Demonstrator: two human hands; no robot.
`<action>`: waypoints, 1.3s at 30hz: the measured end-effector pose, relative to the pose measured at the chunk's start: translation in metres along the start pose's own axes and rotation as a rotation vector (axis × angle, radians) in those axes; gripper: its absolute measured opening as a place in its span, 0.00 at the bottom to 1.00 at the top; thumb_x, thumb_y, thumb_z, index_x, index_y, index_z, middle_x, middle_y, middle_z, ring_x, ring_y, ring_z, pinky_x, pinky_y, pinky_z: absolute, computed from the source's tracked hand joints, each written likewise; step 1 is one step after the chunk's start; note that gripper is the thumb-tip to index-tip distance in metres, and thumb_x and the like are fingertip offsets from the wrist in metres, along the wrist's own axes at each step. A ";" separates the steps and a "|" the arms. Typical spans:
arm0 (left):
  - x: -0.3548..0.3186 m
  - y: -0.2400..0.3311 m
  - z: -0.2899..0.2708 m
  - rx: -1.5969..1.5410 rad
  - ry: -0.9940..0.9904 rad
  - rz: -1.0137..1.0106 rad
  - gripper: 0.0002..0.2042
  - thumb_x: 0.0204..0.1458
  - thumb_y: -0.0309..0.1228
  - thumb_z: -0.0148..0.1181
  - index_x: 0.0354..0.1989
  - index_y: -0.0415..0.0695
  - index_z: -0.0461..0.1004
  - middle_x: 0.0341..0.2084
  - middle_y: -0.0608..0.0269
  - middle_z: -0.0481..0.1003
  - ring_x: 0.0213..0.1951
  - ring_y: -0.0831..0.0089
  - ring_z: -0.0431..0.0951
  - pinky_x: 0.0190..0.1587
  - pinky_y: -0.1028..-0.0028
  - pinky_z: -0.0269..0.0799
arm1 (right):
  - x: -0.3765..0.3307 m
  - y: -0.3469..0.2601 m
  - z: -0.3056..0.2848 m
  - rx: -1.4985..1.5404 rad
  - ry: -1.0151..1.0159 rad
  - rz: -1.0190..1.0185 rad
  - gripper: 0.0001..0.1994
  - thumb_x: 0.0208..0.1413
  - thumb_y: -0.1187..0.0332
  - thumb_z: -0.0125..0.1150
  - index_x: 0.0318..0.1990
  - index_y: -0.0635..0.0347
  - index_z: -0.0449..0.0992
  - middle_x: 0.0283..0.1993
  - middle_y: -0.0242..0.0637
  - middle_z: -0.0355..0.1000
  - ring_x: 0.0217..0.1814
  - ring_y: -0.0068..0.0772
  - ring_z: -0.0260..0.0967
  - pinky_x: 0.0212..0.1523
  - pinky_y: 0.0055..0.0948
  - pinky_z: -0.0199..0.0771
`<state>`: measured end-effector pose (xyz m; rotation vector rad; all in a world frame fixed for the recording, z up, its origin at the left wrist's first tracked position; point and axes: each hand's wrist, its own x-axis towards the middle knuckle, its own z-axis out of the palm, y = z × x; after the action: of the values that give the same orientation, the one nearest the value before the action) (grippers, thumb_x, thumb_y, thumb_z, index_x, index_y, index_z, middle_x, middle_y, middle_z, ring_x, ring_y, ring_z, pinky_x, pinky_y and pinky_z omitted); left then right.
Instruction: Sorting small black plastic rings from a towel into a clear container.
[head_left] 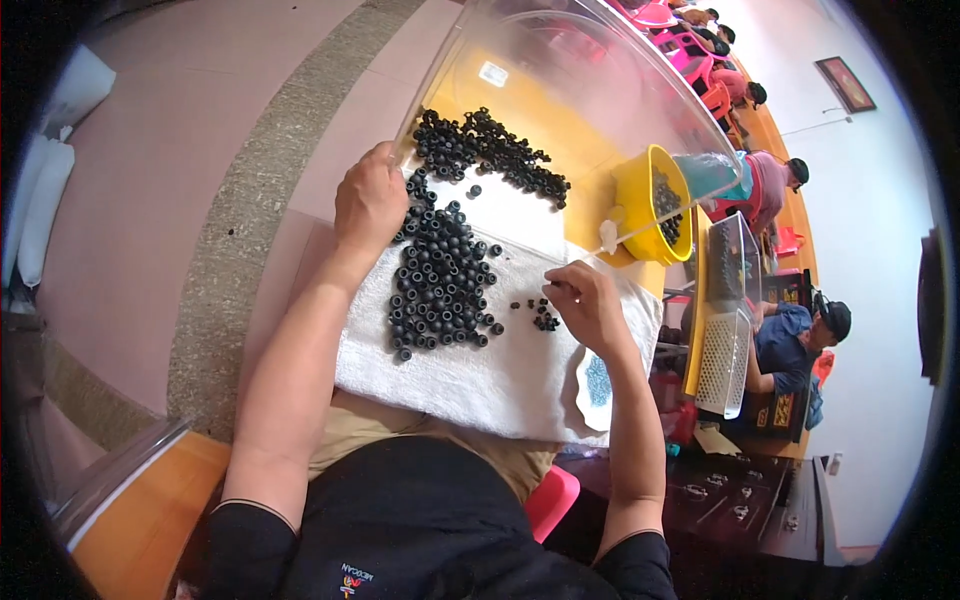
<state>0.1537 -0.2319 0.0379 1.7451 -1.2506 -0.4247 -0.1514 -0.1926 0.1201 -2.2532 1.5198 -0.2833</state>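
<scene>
My left hand [371, 204] is closed on the near left edge of a clear plastic bin [590, 95], which stands tilted over the work surface. Inside it lies a band of small black parts [490, 150]. Below the edge, many round black beads with holes [440, 280] are heaped on a white towel [450, 390]. My right hand [590, 305] is by the bin's near right edge, fingers pinched together; what they hold, if anything, is hidden. Beside its fingertips sits a little cluster of tiny black pieces [545, 318].
A yellow bucket [640, 205] with dark pieces stands at the right, near a white perforated basket [722, 365]. A white scalloped dish [594, 390] with blue bits lies under my right forearm. Other people [795, 345] sit along tables at the right; pink chairs stand farther back.
</scene>
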 end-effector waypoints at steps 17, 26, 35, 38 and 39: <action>-0.002 0.005 0.000 -0.019 -0.061 0.028 0.10 0.57 0.25 0.53 0.46 0.40 0.75 0.39 0.42 0.79 0.44 0.42 0.79 0.48 0.50 0.74 | 0.106 0.031 0.027 -0.489 0.258 0.057 0.14 0.55 0.76 0.56 0.49 0.68 0.75 0.46 0.55 0.74 0.46 0.60 0.74 0.49 0.47 0.74; -0.001 0.006 -0.003 -0.035 -0.052 0.044 0.11 0.57 0.24 0.52 0.47 0.40 0.75 0.40 0.44 0.79 0.45 0.43 0.78 0.49 0.51 0.74 | 0.111 0.025 0.039 -0.152 0.319 -0.192 0.17 0.51 0.73 0.67 0.50 0.62 0.79 0.52 0.47 0.76 0.46 0.47 0.78 0.48 0.39 0.79; -0.001 0.002 -0.002 -0.030 -0.057 0.028 0.12 0.55 0.23 0.52 0.47 0.40 0.75 0.40 0.43 0.79 0.45 0.43 0.79 0.50 0.51 0.74 | 0.109 0.014 0.027 -0.042 0.208 -0.058 0.16 0.52 0.70 0.64 0.48 0.61 0.80 0.49 0.48 0.77 0.48 0.52 0.76 0.51 0.41 0.75; -0.001 0.003 -0.001 -0.023 -0.054 0.029 0.12 0.55 0.24 0.52 0.47 0.40 0.75 0.40 0.43 0.79 0.45 0.43 0.79 0.50 0.51 0.74 | 0.109 0.010 0.024 -0.129 0.150 -0.042 0.13 0.51 0.69 0.65 0.45 0.60 0.82 0.46 0.47 0.79 0.47 0.51 0.77 0.50 0.41 0.76; -0.001 0.002 0.000 -0.024 -0.045 0.035 0.12 0.55 0.24 0.52 0.47 0.40 0.75 0.39 0.43 0.80 0.45 0.43 0.79 0.50 0.51 0.74 | 0.109 0.006 0.022 -0.127 0.148 -0.043 0.13 0.51 0.69 0.65 0.45 0.60 0.82 0.46 0.47 0.79 0.47 0.51 0.77 0.50 0.41 0.76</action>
<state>0.1525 -0.2311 0.0394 1.6988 -1.3012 -0.4594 -0.1054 -0.2904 0.0911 -2.4140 1.6061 -0.3840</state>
